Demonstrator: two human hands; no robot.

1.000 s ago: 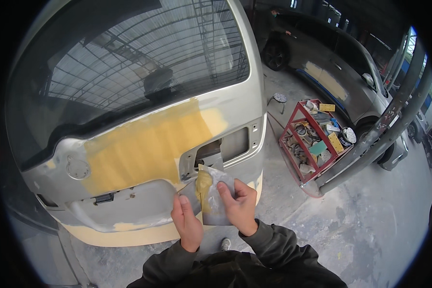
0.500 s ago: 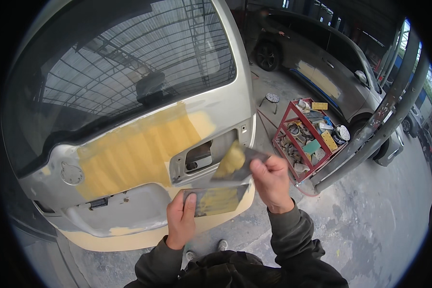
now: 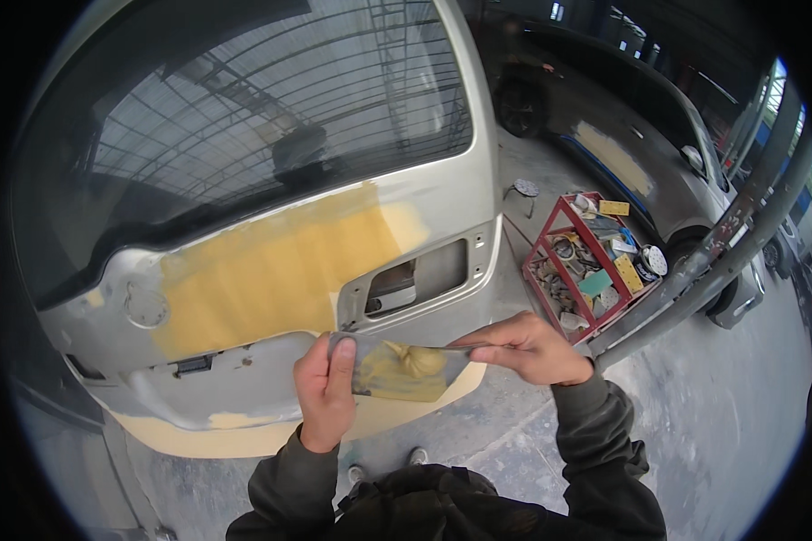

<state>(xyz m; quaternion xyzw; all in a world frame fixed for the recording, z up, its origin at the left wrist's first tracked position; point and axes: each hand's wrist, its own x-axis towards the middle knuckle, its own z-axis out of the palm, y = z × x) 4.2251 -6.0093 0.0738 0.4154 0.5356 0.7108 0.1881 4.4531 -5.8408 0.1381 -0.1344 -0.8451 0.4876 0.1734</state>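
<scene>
My left hand (image 3: 327, 388) grips a grey spreader plate (image 3: 397, 379) smeared with yellow putty, held flat in front of the rear door. A lump of putty (image 3: 419, 359) sits on the plate's upper part. My right hand (image 3: 541, 353) pinches a second grey spreader (image 3: 460, 348), seen edge-on against the plate and the putty. Behind both hands stands the silver tailgate (image 3: 435, 187), with a broad yellow filler patch (image 3: 235, 279), a dark rear window and an empty lamp opening.
A red cart (image 3: 539, 243) crowded with sanding blocks, cans and scraps stands at the right beside a small stool (image 3: 526, 187). Two metal posts (image 3: 740, 243) rise near it. A dark car (image 3: 645, 131) with a beige patch is parked behind, a blurred person (image 3: 514, 59) by it.
The two spreaders, separated half a second ago, are together again. The plate in my left hand has risen and moved left; my right hand has lowered and turned its spreader edge-on over the putty.
</scene>
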